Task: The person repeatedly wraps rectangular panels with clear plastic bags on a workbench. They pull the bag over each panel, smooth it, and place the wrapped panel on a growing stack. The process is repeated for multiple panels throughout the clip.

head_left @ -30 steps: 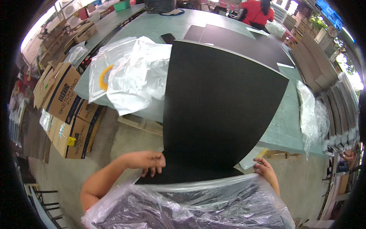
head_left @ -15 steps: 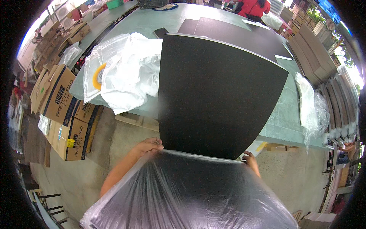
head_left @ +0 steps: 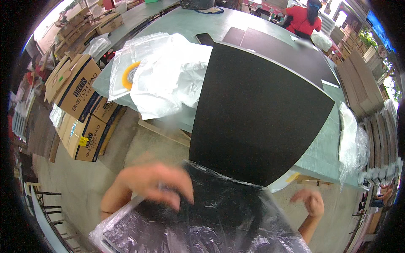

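A large black board point(head_left: 261, 114) rests on the green table, its near end inside a clear plastic bag point(head_left: 202, 223). The bag's mouth lies across the board, and its loose body spreads toward me with glossy wrinkles. My left hand point(head_left: 156, 183) hovers over the bag's left side, blurred by motion, thumb and fingers apart with nothing seen between them. Off the bag's right edge, my right hand point(head_left: 311, 203) is in the air with fingers loosely bent and apart, holding nothing.
On the green table point(head_left: 318, 156) lie white plastic bags point(head_left: 173, 71), a yellow tape roll point(head_left: 130, 76) and more dark boards point(head_left: 278, 50). Cartons point(head_left: 80, 95) are stacked at left. Plastic wrap point(head_left: 352, 139) hangs over the right edge. A person in red point(head_left: 304, 19) is at the far side.
Both hands have let go of the bag's mouth. My left hand has moved down over the bag, my right hand out to the right. The view has shifted, so the scene sits further right.
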Motion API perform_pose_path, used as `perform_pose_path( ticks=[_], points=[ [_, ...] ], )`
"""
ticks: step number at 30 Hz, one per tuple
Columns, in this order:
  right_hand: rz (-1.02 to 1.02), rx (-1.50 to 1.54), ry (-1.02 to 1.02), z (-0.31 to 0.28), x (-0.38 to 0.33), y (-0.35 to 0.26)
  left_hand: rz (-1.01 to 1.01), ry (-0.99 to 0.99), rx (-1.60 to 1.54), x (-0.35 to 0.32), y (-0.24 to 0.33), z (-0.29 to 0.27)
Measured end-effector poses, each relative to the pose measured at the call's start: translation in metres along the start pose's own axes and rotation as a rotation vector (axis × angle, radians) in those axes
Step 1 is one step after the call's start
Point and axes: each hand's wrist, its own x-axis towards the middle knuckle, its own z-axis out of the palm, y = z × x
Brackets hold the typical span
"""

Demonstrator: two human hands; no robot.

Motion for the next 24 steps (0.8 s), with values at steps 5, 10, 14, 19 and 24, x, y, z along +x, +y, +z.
perform_pose_path(
  ticks=[5, 10, 14, 19, 24],
  points=[
    [0.265, -0.192, -1.076, 0.082, 0.062, 0.05, -0.249, -0.403, -0.065, 0.03, -0.116, 0.061],
    [0.684, -0.538, -0.683, 0.043, 0.06, 0.161, -0.853, 0.036, 0.347, -0.026, -0.238, 0.018],
    [0.779, -0.653, -0.561, 0.026, 0.058, 0.193, -0.486, 0.836, 0.618, 0.015, -0.128, -0.077],
    [0.891, -0.657, -0.44, 0.024, 0.056, 0.222, -0.372, 0.959, 0.917, 0.071, -0.134, -0.146],
    [0.84, -0.695, -0.391, 0.04, 0.056, 0.182, -0.592, 0.822, 1.01, 0.081, -0.162, -0.168]
  ],
)
